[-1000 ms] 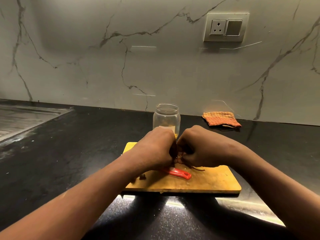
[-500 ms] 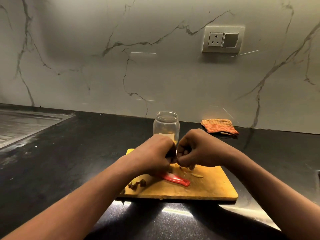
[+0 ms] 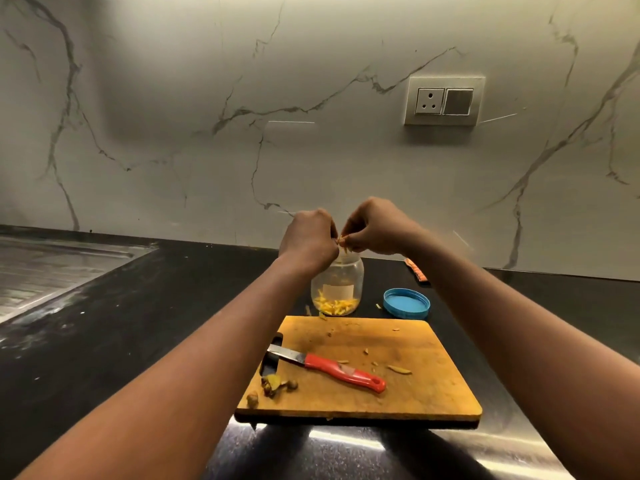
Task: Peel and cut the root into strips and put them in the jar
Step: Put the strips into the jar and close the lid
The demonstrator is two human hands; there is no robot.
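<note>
The knife [image 3: 325,368] lies on the board [image 3: 433,382], jar [image 3: 346,282] and lid [image 3: 406,303] behind it.

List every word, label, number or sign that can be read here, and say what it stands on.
No text can be read.
Label on the jar: a pale patch, any print too blurred to read.
Socket plate: no lettering shows.
Knife: no marking shows on the red handle.

Both your forearms [image 3: 207,348] reach forward and converge, bare all the way. Your left hand [image 3: 308,242] shows its back, fingers curled inward. Your right hand [image 3: 375,230] faces it, fingertips bunched downward. The two meet, pinching a few yellow strips [image 3: 342,241] between them.
</note>
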